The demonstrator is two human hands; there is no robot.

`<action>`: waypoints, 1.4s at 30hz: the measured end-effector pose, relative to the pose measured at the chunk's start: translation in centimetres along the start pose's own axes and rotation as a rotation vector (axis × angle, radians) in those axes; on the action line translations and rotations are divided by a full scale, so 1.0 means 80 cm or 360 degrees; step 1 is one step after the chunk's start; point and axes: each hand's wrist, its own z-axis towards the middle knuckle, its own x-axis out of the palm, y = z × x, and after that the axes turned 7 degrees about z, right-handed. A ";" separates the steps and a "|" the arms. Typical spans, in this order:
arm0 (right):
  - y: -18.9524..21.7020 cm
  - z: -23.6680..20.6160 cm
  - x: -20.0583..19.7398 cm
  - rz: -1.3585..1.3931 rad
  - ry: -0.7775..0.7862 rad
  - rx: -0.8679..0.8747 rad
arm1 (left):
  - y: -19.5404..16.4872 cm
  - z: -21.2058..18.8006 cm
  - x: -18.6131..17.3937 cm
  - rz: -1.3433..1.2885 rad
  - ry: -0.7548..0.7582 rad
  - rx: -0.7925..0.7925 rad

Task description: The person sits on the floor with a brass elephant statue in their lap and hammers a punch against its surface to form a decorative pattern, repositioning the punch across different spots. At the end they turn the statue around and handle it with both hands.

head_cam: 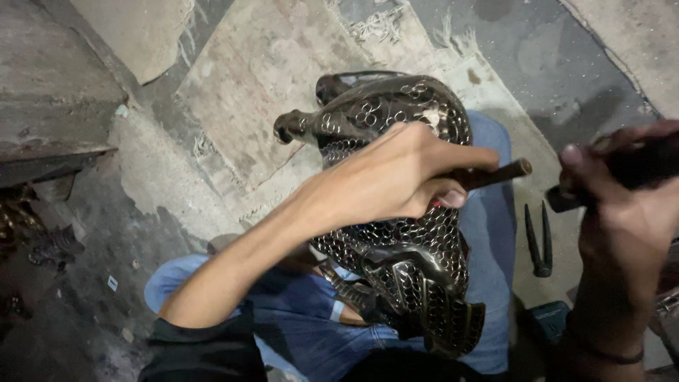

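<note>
The dark metal animal figure with punched ring marks lies on your blue-jeaned lap, long axis from 11 to 5 o'clock. Your left hand sits on it, pinching a thin brown punch rod. Your right hand, at 3 o'clock, grips a dark tool. Black pliers lie on the concrete floor between.

Floor is rough grey concrete, dusty and stained. Worn sacking mat with frayed edges spread across it. Concrete ledge at upper left, dark clutter below it. Dim light, deep shadow at left edge.
</note>
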 end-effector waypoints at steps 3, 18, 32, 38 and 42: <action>-0.035 0.037 -0.043 -0.0375 0.0589 -0.0086 | -0.014 -0.010 0.002 -0.0063 -0.0171 -0.0077; 0.054 0.074 -0.023 -0.0735 0.0871 -0.0078 | -0.025 -0.042 0.016 -0.0044 -0.0525 -0.0307; 0.197 0.090 0.054 -0.1792 0.1136 0.0036 | -0.054 -0.055 0.032 -0.0096 -0.0763 -0.0665; 0.179 0.075 0.032 -0.1245 0.1001 -0.0254 | -0.060 -0.055 0.027 0.0041 -0.0852 -0.0319; 0.142 0.057 0.001 -0.0745 0.0848 -0.0313 | -0.062 -0.054 0.027 -0.0001 -0.0786 -0.0355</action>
